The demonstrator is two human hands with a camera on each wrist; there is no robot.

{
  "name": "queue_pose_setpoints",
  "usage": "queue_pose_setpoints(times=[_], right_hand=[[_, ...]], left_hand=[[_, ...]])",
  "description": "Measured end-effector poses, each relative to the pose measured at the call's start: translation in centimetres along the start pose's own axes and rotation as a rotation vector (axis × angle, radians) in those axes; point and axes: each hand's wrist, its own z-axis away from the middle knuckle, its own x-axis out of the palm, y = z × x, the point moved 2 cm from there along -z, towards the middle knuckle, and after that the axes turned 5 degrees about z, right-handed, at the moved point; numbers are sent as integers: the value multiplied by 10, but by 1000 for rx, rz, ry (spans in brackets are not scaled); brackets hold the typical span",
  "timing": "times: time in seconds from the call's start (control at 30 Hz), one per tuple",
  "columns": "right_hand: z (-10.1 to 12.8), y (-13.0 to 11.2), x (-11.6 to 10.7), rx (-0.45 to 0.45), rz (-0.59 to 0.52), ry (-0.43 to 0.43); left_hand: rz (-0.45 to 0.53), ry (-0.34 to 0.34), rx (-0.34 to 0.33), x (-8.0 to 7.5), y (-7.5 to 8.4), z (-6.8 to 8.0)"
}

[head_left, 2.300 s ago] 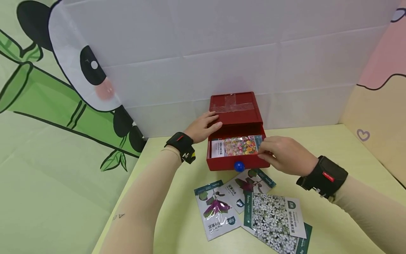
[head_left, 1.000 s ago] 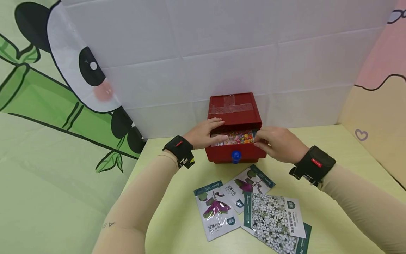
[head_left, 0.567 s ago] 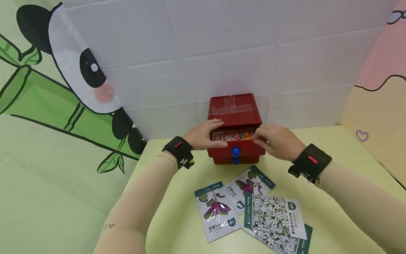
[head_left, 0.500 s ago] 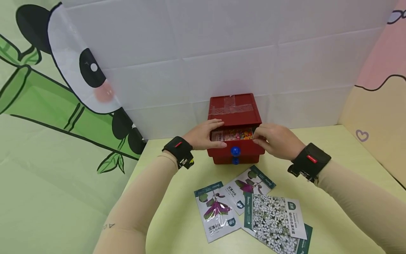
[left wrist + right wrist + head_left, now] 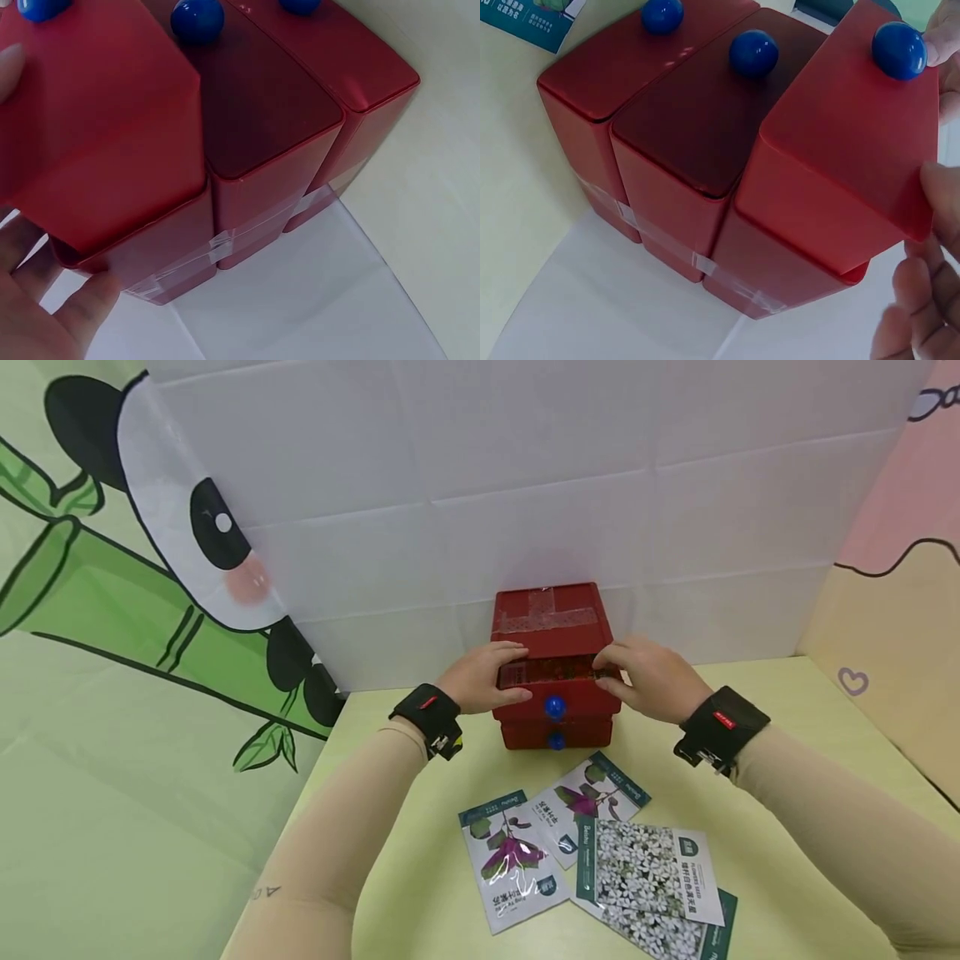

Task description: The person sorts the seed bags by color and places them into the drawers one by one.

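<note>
On the pale table [image 5: 420, 860], packets with purple leaves [image 5: 517, 860] and packets with white flowers [image 5: 648, 864] lie before the red cabinet [image 5: 551, 643]; a white cloth [image 5: 540, 510] stands behind it. The top drawer [image 5: 585, 697] sits partly out of the cabinet, its blue knob [image 5: 555, 707] facing the person, and the longer side of its front runs left to right. The drawer is between the two hands. The left hand [image 5: 480, 677] spreads its fingers wide at one side, thumb against the front. The right hand [image 5: 660, 681], also wide, touches the opposite corner with its thumb.
</note>
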Motion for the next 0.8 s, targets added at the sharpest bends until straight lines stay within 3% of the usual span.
queue_pose_setpoints(times=[0.3, 0.8], right_hand=[[-14, 11, 6, 50, -4, 11], [-23, 26, 16, 123, -76, -99]], left_hand=[[-14, 72, -8, 3, -4, -4], [-37, 178, -71, 9, -12, -13]])
